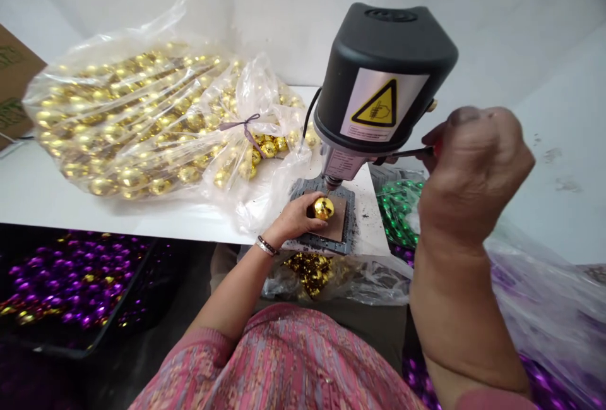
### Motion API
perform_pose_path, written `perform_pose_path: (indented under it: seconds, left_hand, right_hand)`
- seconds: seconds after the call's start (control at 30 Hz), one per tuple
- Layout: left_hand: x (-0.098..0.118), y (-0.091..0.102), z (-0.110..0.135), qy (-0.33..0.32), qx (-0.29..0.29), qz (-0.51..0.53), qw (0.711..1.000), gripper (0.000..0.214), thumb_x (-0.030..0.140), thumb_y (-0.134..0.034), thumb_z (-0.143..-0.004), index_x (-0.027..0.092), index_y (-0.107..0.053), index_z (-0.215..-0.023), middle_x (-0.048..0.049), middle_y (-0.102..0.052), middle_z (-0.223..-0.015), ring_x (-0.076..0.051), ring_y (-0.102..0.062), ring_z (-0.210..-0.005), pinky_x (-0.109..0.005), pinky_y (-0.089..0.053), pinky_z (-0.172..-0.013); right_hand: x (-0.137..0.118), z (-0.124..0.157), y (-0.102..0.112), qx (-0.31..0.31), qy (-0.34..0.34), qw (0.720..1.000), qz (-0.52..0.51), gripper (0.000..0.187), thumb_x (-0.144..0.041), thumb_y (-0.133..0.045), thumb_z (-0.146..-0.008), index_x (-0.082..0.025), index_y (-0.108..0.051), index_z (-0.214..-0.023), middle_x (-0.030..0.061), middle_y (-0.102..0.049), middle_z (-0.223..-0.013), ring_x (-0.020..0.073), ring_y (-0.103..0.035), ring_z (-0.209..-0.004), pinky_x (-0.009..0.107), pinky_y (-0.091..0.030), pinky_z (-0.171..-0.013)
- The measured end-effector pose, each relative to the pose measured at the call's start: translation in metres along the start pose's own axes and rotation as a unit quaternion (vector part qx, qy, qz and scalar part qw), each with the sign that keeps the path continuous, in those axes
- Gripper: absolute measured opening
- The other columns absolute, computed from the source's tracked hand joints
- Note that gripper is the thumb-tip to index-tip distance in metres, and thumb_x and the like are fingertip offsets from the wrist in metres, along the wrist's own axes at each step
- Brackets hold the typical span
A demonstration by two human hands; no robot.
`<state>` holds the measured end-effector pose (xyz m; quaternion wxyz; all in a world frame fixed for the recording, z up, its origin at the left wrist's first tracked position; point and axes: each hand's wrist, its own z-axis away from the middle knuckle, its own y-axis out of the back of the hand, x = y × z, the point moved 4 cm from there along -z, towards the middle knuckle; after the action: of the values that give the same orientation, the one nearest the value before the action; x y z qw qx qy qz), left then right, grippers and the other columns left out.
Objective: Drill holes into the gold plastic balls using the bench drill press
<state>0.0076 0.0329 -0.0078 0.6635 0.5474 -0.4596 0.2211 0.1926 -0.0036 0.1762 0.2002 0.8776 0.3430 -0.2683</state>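
Note:
A shiny gold ball (324,208) sits under the bit of a black bench drill press (386,43). My left hand (299,215) grips the ball from its left side, thumb and fingers around it. Beneath it lies a brown board (337,223) on the drill's dark grey base (303,189). The drill's tip is at the top of the ball; whether it has entered cannot be seen. My right hand (468,176) is raised at the right, closed around the red-knobbed feed lever (411,153) of the drill press.
A large clear plastic bag (127,126) of gold balls, tied with a purple ribbon, fills the white table's (175,214) left. Below are a black crate (111,315) of purple balls and a bag of gold pieces (310,271). Green beads (400,208) lie in plastic at the right.

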Motion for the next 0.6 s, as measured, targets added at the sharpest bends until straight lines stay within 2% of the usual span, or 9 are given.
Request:
perform_pose_path:
  seconds: [0.13, 0.2, 0.23, 0.3, 0.37, 0.43, 0.47, 0.5, 0.6]
  left_hand:
    - [0.001, 0.006, 0.018, -0.087, -0.073, 0.027, 0.993, 0.069, 0.033, -0.088, -0.063, 0.020, -0.067, -0.128, -0.0109, -0.068, -0.129, -0.029, -0.060, -0.122, -0.043, -0.044, -0.109]
    - [-0.002, 0.012, 0.025, -0.083, -0.069, 0.071, 0.992, 0.060, 0.040, -0.085, -0.068, 0.020, -0.070, -0.123, -0.0109, -0.070, -0.124, -0.027, -0.063, -0.116, -0.040, -0.047, -0.104]
    - [-0.004, 0.017, 0.027, -0.068, -0.038, 0.096, 0.992, 0.053, 0.042, -0.081, -0.073, 0.019, -0.071, -0.120, -0.0108, -0.072, -0.121, -0.025, -0.065, -0.112, -0.038, -0.049, -0.101]
    - [-0.014, 0.033, 0.025, -0.022, 0.075, 0.138, 0.987, 0.044, 0.044, -0.070, -0.082, 0.016, -0.072, -0.116, -0.0104, -0.074, -0.112, -0.021, -0.068, -0.100, -0.034, -0.052, -0.092]
    - [-0.027, 0.057, 0.019, 0.035, 0.213, 0.152, 0.964, 0.041, 0.042, -0.060, -0.089, 0.014, -0.071, -0.117, -0.0099, -0.075, -0.102, -0.018, -0.068, -0.085, -0.031, -0.054, -0.082]
    - [-0.041, 0.083, 0.010, 0.097, 0.307, 0.128, 0.938, 0.040, 0.033, -0.050, -0.093, 0.013, -0.069, -0.122, -0.0096, -0.075, -0.096, -0.016, -0.067, -0.074, -0.030, -0.054, -0.075]
    - [-0.048, 0.095, 0.005, 0.128, 0.333, 0.094, 0.930, 0.040, 0.026, -0.047, -0.093, 0.013, -0.069, -0.123, -0.0098, -0.075, -0.096, -0.017, -0.068, -0.074, -0.031, -0.054, -0.075]
    - [-0.054, 0.106, -0.001, 0.154, 0.329, 0.043, 0.931, 0.041, 0.020, -0.045, -0.091, 0.013, -0.068, -0.124, -0.0105, -0.075, -0.098, -0.019, -0.069, -0.078, -0.032, -0.054, -0.080]
    - [-0.068, 0.130, -0.013, 0.196, 0.286, -0.131, 0.929, 0.050, 0.007, -0.046, -0.085, 0.013, -0.064, -0.131, -0.0160, -0.071, -0.122, -0.027, -0.067, -0.109, -0.037, -0.049, -0.099]
  right_hand:
    - [0.000, -0.015, -0.007, 0.009, -0.045, 0.999, -0.021, 0.035, -0.042, -0.042, -0.093, -0.017, -0.049, -0.068, -0.0030, -0.052, -0.063, 0.0077, -0.051, -0.059, 0.026, -0.040, -0.056]
    - [0.003, -0.013, -0.007, 0.029, -0.046, 0.998, -0.020, 0.035, -0.041, -0.043, -0.092, -0.017, -0.050, -0.067, -0.0024, -0.053, -0.064, 0.0081, -0.052, -0.057, 0.027, -0.040, -0.053]
    - [0.005, -0.012, -0.007, 0.036, -0.044, 0.998, -0.015, 0.036, -0.041, -0.042, -0.092, -0.017, -0.051, -0.065, -0.0019, -0.054, -0.064, 0.0083, -0.053, -0.056, 0.027, -0.040, -0.052]
    - [0.006, -0.010, -0.006, 0.044, -0.032, 0.998, 0.004, 0.039, -0.042, -0.040, -0.092, -0.018, -0.051, -0.063, -0.0012, -0.054, -0.063, 0.0089, -0.053, -0.053, 0.028, -0.039, -0.050]
    - [0.007, -0.008, -0.006, 0.040, -0.026, 0.999, 0.019, 0.041, -0.045, -0.040, -0.092, -0.018, -0.051, -0.063, -0.0009, -0.054, -0.062, 0.0097, -0.054, -0.052, 0.029, -0.040, -0.049]
    - [0.007, -0.007, -0.004, 0.039, -0.030, 0.999, 0.020, 0.040, -0.046, -0.041, -0.091, -0.018, -0.051, -0.064, -0.0012, -0.053, -0.060, 0.0102, -0.053, -0.050, 0.029, -0.039, -0.047]
    - [0.008, -0.006, -0.004, 0.039, -0.036, 0.998, 0.017, 0.038, -0.046, -0.041, -0.090, -0.019, -0.051, -0.066, -0.0016, -0.052, -0.059, 0.0104, -0.052, -0.049, 0.029, -0.039, -0.047]
    - [0.008, -0.006, -0.003, 0.036, -0.041, 0.998, 0.016, 0.037, -0.046, -0.042, -0.090, -0.019, -0.052, -0.067, -0.0018, -0.051, -0.058, 0.0105, -0.052, -0.050, 0.029, -0.039, -0.047]
    - [0.008, -0.003, -0.002, 0.023, -0.046, 0.998, 0.023, 0.038, -0.047, -0.041, -0.091, -0.019, -0.054, -0.069, -0.0021, -0.051, -0.058, 0.0103, -0.053, -0.052, 0.029, -0.039, -0.051]
